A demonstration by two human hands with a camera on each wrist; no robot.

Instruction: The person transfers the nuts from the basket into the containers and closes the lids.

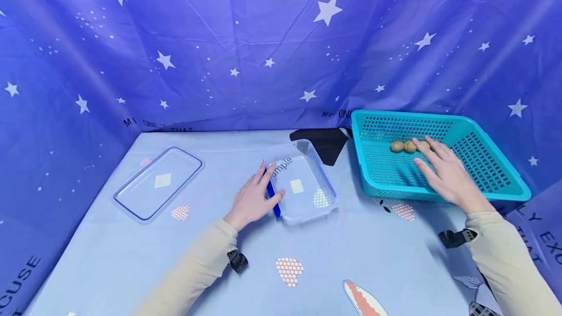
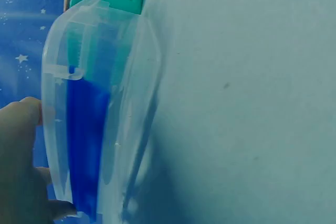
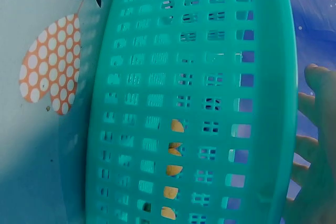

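Note:
A clear plastic food box (image 1: 307,179) with a blue latch flap (image 2: 86,145) stands lidless on the table. My left hand (image 1: 252,199) rests on its left rim, fingers spread and fairly straight, the thumb reaching over the edge. To the right, my right hand (image 1: 450,174) hovers over a teal basket (image 1: 386,191) with its fingers extended. Round brown walnuts (image 1: 397,146) lie in a row in the basket; the fingertips partly cover those at the right end. In the right wrist view, tan bits of the walnuts (image 3: 174,170) show through the basket's holes.
A clear lid (image 1: 145,184) with a blue seal lies flat at the left of the table. Behind the table hangs a blue star-patterned curtain (image 1: 246,38). The basket's tall perforated wall (image 3: 173,93) stands between the right wrist camera and the walnuts.

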